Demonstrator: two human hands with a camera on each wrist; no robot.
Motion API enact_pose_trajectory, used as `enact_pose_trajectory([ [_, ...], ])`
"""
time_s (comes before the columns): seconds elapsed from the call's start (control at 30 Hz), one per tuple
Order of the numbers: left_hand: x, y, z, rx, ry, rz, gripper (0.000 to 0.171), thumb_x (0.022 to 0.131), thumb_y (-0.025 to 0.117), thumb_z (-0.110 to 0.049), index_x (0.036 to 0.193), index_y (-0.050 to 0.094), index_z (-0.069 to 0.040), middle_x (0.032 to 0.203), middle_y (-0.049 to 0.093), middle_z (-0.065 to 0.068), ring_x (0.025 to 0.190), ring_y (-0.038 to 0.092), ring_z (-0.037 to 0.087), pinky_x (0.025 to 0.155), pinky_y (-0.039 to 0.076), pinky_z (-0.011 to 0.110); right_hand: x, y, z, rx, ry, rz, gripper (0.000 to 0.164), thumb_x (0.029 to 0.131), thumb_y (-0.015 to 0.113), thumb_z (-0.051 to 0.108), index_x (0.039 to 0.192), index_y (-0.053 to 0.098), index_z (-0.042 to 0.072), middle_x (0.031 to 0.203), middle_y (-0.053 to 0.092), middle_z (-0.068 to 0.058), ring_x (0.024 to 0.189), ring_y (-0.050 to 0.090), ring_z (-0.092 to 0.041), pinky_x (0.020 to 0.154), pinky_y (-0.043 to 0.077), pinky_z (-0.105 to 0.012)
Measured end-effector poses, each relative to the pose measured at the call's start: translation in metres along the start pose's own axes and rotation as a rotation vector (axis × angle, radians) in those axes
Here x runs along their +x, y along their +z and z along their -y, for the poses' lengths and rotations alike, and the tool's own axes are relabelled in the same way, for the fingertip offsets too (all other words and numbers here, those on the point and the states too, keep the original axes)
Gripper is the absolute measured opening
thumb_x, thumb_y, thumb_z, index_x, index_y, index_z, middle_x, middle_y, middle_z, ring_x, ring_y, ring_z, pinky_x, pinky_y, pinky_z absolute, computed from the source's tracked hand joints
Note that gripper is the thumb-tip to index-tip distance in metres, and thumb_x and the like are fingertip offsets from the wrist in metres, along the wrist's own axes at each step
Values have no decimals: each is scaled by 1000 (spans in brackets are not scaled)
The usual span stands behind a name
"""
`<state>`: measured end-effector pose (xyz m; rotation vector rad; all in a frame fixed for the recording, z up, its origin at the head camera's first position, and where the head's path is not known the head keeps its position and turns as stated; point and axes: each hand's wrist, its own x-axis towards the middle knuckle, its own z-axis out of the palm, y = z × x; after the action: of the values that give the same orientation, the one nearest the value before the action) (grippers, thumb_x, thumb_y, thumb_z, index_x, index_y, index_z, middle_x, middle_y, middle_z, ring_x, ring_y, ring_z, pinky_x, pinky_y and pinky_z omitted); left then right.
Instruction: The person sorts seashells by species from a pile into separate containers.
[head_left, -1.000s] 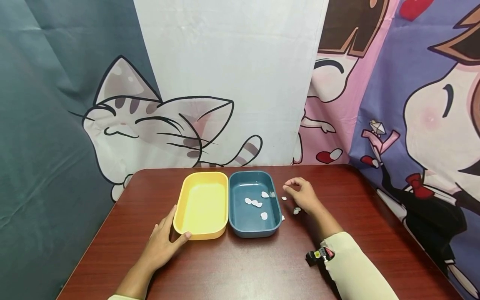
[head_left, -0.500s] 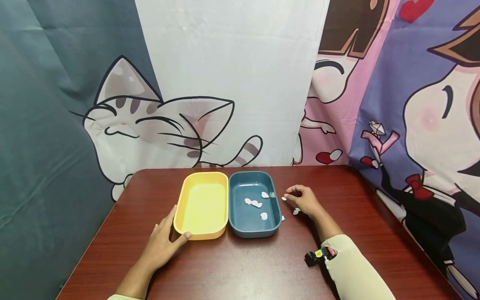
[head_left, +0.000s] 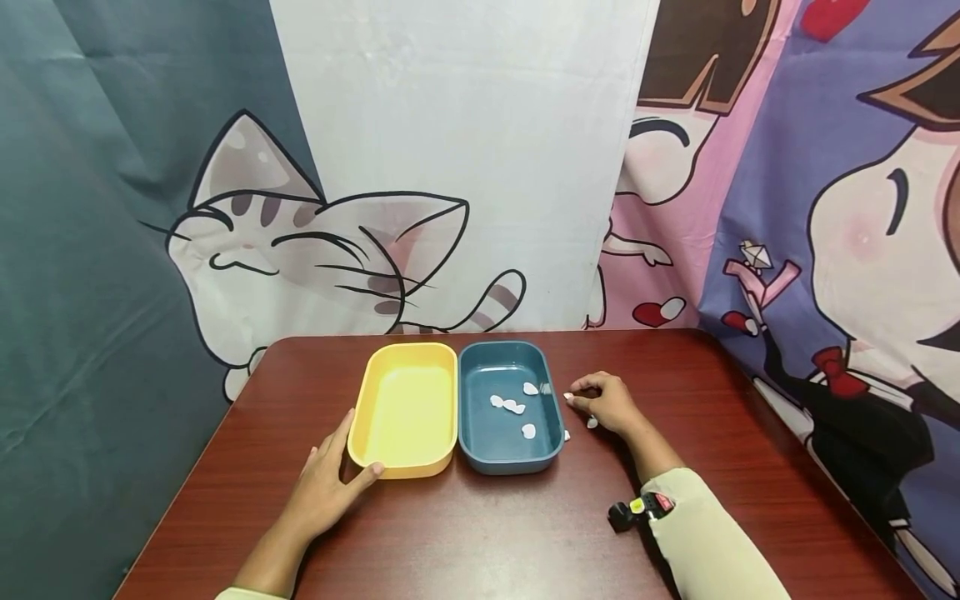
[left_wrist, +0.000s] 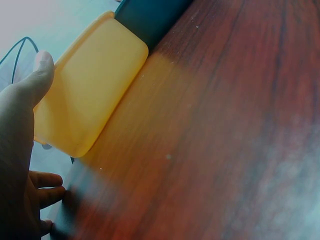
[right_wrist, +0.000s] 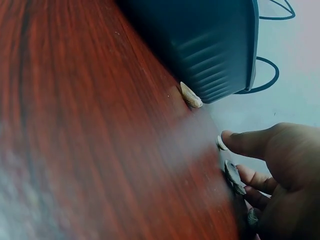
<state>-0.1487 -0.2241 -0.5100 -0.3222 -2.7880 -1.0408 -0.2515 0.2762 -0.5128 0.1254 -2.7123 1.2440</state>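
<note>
My left hand [head_left: 322, 483] lies at the near left corner of a yellow tray [head_left: 365, 400], thumb on its rim and fingers stretched along its side. In the left wrist view the thumb [left_wrist: 42, 72] overlaps the tray's edge and the lower fingers are spread. Right of the blue tray [head_left: 495, 454], my right hand [head_left: 613, 404] pinches a small white seashell [head_left: 567, 396] close over the table. The right wrist view has the thumb against this shell [right_wrist: 221, 143]; the index fingertip is hidden. Other seashells [right_wrist: 232, 175] lie under the fingers.
Several white shells [head_left: 528, 431] lie inside the blue tray, which stands against the yellow one. One ribbed shell [right_wrist: 191, 95] rests by the blue tray's outer wall. A printed cloth [head_left: 480, 167] hangs behind the brown table [head_left: 480, 542].
My right hand has come down and slightly nearer to me, its thumb and index finger closing on the small shell beside the blue tray. The left hand and both trays stay put.
</note>
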Motion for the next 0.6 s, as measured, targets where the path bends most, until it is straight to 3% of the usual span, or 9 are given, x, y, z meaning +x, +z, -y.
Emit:
enact_pose_trajectory([
  [0.37, 0, 1, 1, 16, -15, 5, 101, 101, 74, -54, 177, 18, -18, 172, 41, 27, 157, 42, 52, 120, 21, 89, -1, 0, -1, -116, -8, -4, 18, 90, 89, 17, 107, 87, 10, 118, 76, -15, 117, 68, -37, 98, 47, -56],
  [0.6, 1, 1, 2, 19, -10, 2, 101, 101, 74, -53, 177, 19, -17, 171, 42, 27, 157, 43, 52, 119, 21, 89, -2, 1, 2, -131, -9, -2, 8, 91, 88, 17, 97, 87, 13, 112, 74, -11, 114, 66, -35, 92, 43, -56],
])
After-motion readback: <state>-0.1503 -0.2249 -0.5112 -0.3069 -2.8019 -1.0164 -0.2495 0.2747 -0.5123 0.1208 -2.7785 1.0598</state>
